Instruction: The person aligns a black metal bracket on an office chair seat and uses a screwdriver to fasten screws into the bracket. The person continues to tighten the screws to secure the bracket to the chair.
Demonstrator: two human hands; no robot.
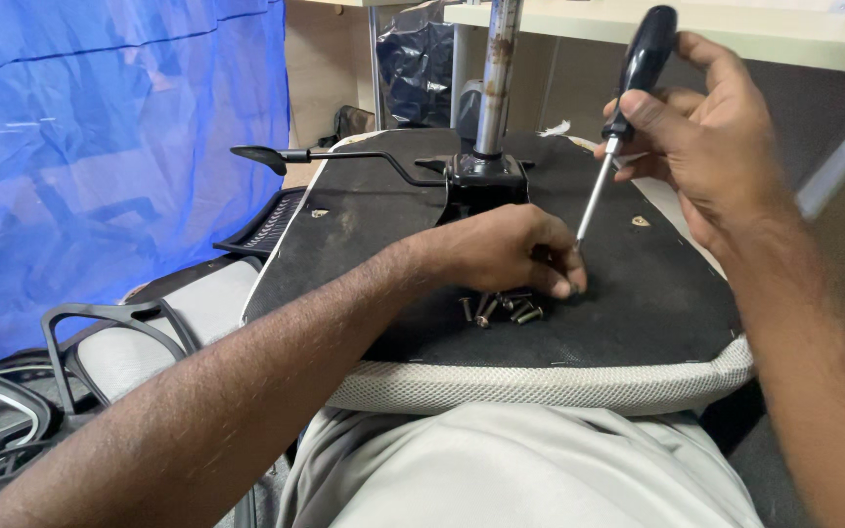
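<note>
Where the loose screws (499,310) lie in a small dark heap on the black underside of the upturned chair seat (638,293), they are found just in front of the seat's central mounting plate (484,176), toward the near padded edge. The left hand (501,249) is laid knuckles-up directly over the heap, its fingertips curled down and pinched at the right end of the pile; something small seems to be nipped there, but it cannot be told whether a screw is actually gripped, since the fingers cover the spot. The screwdriver (623,112) is held in the right hand (711,147), which is closed around the black handle up and to the right of the mounting plate. Its long axis runs steeply down and leftward, the metal shaft slanting toward the left fingertips, so that the tip is brought almost onto the pinch point; the tip itself is hidden behind those fingers. The left hand is therefore much the nearer to the screws. Rising from the plate, the rusty gas-lift column (494,73) is cut off by the upper edge, and a black lever (325,156) is seen projecting left of the plate. Farther left of the plate a blue tarpaulin (100,147) is hung, with other chair parts (100,332) partly hidden below it.
</note>
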